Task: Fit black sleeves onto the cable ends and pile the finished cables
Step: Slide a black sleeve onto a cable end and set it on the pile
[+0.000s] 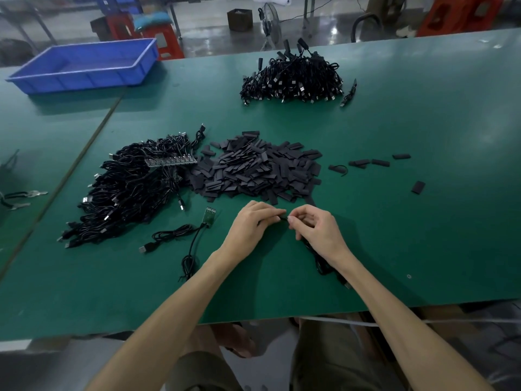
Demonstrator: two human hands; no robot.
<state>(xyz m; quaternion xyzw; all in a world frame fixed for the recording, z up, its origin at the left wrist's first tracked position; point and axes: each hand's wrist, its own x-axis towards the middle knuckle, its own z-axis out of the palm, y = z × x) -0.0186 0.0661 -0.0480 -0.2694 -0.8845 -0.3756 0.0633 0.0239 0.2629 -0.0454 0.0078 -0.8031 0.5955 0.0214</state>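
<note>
Green table (423, 235): blue tray (84, 80) far left; cable heap (127, 193) left; sleeve heap (253, 170) centre; second cable pile (293, 77) far side.

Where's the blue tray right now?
Head view: the blue tray sits far left on the green table, well left of the far cable pile.

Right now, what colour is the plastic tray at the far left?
The tray is blue; head view shows it.
</note>
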